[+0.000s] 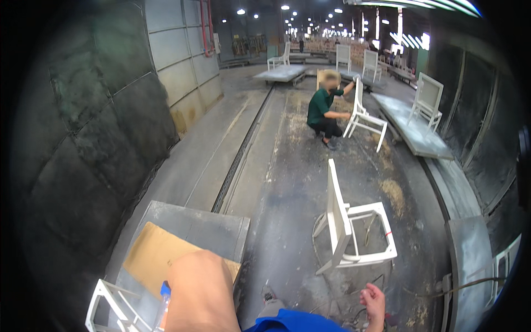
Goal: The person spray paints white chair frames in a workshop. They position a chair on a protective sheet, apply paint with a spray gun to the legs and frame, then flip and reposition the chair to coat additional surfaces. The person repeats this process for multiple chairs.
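My right hand is raised at the lower right, its fingers loosely bent and nothing visible in them. Nearest to it, a white chair frame with an open seat stands on the floor. A thin red band crosses the seat frame's right side. My left arm is bent in the lower left foreground, and its hand cannot be seen. Beside that arm is a clear object with a blue tip, partly hidden. Another white chair frame stands at the lower left edge.
A flat brown board lies on a grey platform. Farther off, a person in green crouches holding a white chair. A track runs along the floor. More chairs stand on a pale platform. Dark walls flank the area.
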Demonstrator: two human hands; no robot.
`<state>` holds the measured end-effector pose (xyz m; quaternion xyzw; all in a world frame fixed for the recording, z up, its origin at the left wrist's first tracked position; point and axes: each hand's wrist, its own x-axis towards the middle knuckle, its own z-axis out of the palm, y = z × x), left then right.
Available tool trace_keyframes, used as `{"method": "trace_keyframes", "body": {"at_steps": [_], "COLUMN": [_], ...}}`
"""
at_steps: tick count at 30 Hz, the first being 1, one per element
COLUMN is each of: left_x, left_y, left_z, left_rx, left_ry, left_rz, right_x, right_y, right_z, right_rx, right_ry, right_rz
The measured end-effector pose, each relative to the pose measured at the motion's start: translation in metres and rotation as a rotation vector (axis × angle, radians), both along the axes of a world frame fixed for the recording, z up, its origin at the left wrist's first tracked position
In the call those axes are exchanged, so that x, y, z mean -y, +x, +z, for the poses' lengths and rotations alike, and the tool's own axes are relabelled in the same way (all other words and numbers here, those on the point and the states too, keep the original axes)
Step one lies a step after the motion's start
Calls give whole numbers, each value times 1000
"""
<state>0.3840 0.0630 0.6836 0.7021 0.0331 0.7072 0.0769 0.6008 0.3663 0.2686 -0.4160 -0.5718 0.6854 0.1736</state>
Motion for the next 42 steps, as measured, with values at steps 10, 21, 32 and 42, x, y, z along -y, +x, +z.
{"method": "trace_keyframes", "body": {"at_steps": [10,21,32,42], "left_x": [4,-2,-7,23], "left_y": [-3,-7,-13,-69], "left_z": [0,-6,-6,-31], "left_rx": [35,62,121,238], "left_ry": [2,-40,-90,-106], "left_rz": [-8,-57,-69,250], "right_x": [3,3,8,6], "right_y": [-14,-14,-4,-16], "right_z": [11,4,8,0], "right_rx": [-34,-34,-7,-32], "right_ry": [-7,24,13,-4], "right_rz": [32,24,-26,2]}}
